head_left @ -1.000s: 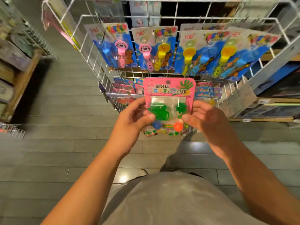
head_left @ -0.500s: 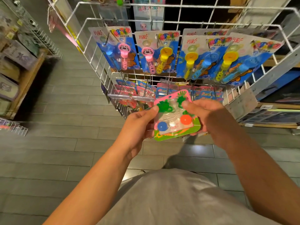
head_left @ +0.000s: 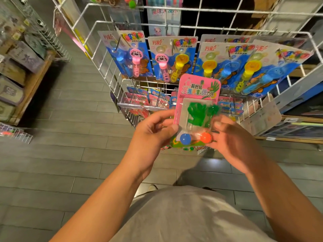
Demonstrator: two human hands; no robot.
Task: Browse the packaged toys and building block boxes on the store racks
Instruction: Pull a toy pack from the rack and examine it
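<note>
A pink toy blister card [head_left: 197, 91] stands upright in front of me, with green sticky hands, a blue ball and an orange ball under clear plastic. My left hand [head_left: 153, 131] pinches its lower left edge, thumb on the front. My right hand [head_left: 232, 138] holds its lower right edge, thumb on the plastic. Behind it stands a white wire rack [head_left: 97, 49] hung with blue bubble-wand cards [head_left: 172, 56]. Lower hooks carry more pink and blue toy cards [head_left: 139, 100].
A wooden shelf [head_left: 33, 84] with boxed goods stands at the far left, a small wire basket [head_left: 15, 134] below it. A low shelf with flat boxes [head_left: 300, 130] runs along the right. Grey tiled floor [head_left: 61, 154] spreads between them.
The card was tipped back flat half a second ago; now it stands upright again, facing me. Both hands have kept hold of it, and my view has shifted slightly closer to the rack.
</note>
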